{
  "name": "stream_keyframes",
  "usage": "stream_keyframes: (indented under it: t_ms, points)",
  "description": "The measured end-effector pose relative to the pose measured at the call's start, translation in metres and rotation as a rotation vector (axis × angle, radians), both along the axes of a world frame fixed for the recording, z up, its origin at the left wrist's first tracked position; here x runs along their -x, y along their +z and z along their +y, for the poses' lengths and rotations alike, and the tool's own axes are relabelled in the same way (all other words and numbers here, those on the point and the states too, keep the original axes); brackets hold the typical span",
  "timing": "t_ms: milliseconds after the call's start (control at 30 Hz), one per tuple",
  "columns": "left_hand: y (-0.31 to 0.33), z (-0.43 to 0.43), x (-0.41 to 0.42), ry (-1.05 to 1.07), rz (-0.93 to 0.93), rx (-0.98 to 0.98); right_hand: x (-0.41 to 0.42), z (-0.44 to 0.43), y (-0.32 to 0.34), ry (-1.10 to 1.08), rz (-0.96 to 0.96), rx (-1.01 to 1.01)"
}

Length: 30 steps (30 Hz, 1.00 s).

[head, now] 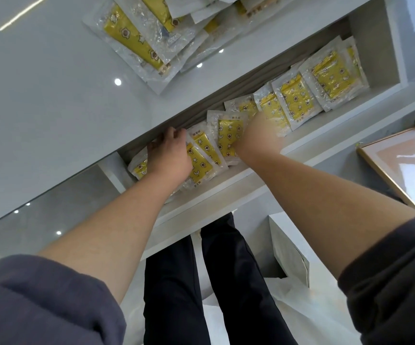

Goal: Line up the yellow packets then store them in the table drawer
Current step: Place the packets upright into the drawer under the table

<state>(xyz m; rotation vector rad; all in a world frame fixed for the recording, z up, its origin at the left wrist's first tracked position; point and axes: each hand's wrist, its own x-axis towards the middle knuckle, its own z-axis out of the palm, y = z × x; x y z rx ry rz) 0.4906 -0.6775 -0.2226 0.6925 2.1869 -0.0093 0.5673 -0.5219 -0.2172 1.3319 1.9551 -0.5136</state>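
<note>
An open white table drawer point(229, 185) holds a slanted row of yellow packets point(298, 95) in clear wrappers, overlapping from left to right. My left hand point(170, 153) lies on the packets at the row's left end, with its fingers curled over their far edges at the back of the drawer. My right hand point(258, 135) is pushed in among the packets at the middle of the row. Its fingers are hidden beneath them and the hand is blurred. A loose pile of more yellow packets point(137, 41) lies on the glossy tabletop point(52, 100) above the drawer.
The drawer's right end wall point(375, 46) stands beyond the last packet. A framed board point(400, 160) leans at the right. My dark trouser legs point(201, 282) are below the drawer, beside a white box point(293, 247) and white plastic bags point(308, 317) on the floor.
</note>
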Motion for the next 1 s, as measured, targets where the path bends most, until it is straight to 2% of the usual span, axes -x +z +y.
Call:
stream_keyframes:
  t_ms: [133,267,333,433,500,667,833,1000]
  points:
    - [-0.002,0.022,-0.003,-0.006,0.047,-0.115,0.000,0.004,-0.001,0.214,-0.018,-0.034]
    - [-0.008,0.064,-0.002,-0.080,0.036,-0.188,0.002,0.019,-0.001,0.570,0.118,-0.172]
    - [-0.011,0.081,0.001,-0.021,0.055,-0.158,0.005,0.034,-0.001,0.729,0.180,-0.207]
    - [-0.024,0.092,0.005,0.141,-0.009,-0.202,0.014,0.055,-0.004,0.864,0.168,-0.130]
    - [-0.029,0.094,0.008,0.209,-0.022,-0.193,0.021,0.064,-0.007,0.888,0.134,-0.071]
    - [-0.025,0.085,0.003,0.537,0.012,-0.057,0.031,0.076,-0.006,0.895,0.081,0.011]
    - [-0.022,0.083,-0.005,0.415,0.069,-0.034,0.029,0.074,-0.006,0.958,0.060,0.059]
    - [-0.012,0.077,0.000,0.213,0.020,0.003,0.022,0.071,0.004,0.852,0.135,0.051]
